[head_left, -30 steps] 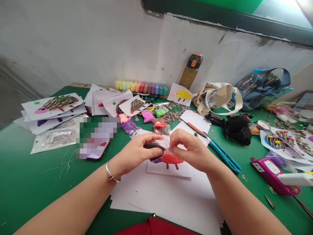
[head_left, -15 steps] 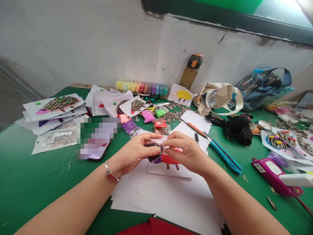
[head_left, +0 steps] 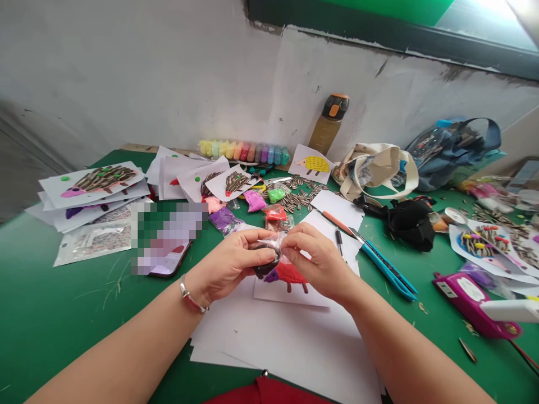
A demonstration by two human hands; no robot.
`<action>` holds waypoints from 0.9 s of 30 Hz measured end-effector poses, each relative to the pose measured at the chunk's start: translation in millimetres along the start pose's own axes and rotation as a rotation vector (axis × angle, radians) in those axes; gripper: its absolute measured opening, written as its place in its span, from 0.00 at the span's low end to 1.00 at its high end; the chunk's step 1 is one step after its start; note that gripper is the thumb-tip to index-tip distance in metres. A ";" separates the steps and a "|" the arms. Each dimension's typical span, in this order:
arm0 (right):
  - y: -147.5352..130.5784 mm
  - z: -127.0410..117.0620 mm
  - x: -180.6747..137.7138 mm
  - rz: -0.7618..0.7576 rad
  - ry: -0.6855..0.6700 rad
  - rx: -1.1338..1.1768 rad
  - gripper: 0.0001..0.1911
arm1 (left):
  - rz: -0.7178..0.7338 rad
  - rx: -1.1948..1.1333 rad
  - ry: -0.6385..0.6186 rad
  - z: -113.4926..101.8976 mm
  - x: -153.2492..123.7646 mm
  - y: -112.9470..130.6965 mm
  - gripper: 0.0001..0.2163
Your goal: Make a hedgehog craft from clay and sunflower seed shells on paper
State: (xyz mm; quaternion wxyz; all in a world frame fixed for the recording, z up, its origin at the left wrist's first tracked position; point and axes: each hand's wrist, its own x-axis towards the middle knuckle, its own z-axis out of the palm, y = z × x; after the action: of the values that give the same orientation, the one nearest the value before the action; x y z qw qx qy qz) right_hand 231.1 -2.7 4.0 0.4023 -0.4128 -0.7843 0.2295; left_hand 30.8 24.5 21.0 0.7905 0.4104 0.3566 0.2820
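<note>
Between my hands is a small clear bag of black modelling clay [head_left: 266, 264]. My left hand [head_left: 236, 255] grips the clay end, thumb on top. My right hand [head_left: 315, 258] pinches the clear plastic at the bag's other end. Below them lies a white card with a red clay hedgehog [head_left: 292, 274], which has a purple face and brown legs; my hands partly cover it. The card rests on a stack of white paper [head_left: 290, 342]. Just beyond my fingers are bags of red clay [head_left: 275, 213] and purple clay [head_left: 226, 220].
A blue utility knife [head_left: 389, 266] and a black pen [head_left: 339, 241] lie right of my hands. Sunflower seeds [head_left: 298, 193] are scattered behind. A phone [head_left: 172, 261] and hedgehog cards [head_left: 99, 182] are at left. A bottle [head_left: 328, 126], a cloth bag [head_left: 379, 168] and a magenta device [head_left: 475, 303] stand around.
My right fingers have drawn closer together on the plastic and shifted slightly. My left hand keeps its hold on the bag of black clay, which has barely moved.
</note>
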 end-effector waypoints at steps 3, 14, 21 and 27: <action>-0.1 -2.7 2.7 0.123 0.028 0.088 0.06 | 0.000 0.011 0.035 -1.7 0.9 0.6 0.17; 14.4 -6.1 7.0 0.671 0.108 0.712 0.15 | 0.233 0.251 0.409 -25.5 17.6 -1.1 0.20; 16.2 -7.4 5.5 0.680 0.123 0.817 0.18 | 0.350 0.632 0.521 -45.4 30.0 -13.9 0.26; 17.0 -10.4 6.7 0.699 0.178 0.864 0.12 | 0.452 0.988 0.625 -48.9 32.0 -19.3 0.32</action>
State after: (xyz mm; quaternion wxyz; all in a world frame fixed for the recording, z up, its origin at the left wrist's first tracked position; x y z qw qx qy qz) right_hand 245.3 12.5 1.1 0.4994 -0.4634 -0.3987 0.6139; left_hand 13.7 60.3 -26.1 0.2866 0.6910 0.5634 0.3507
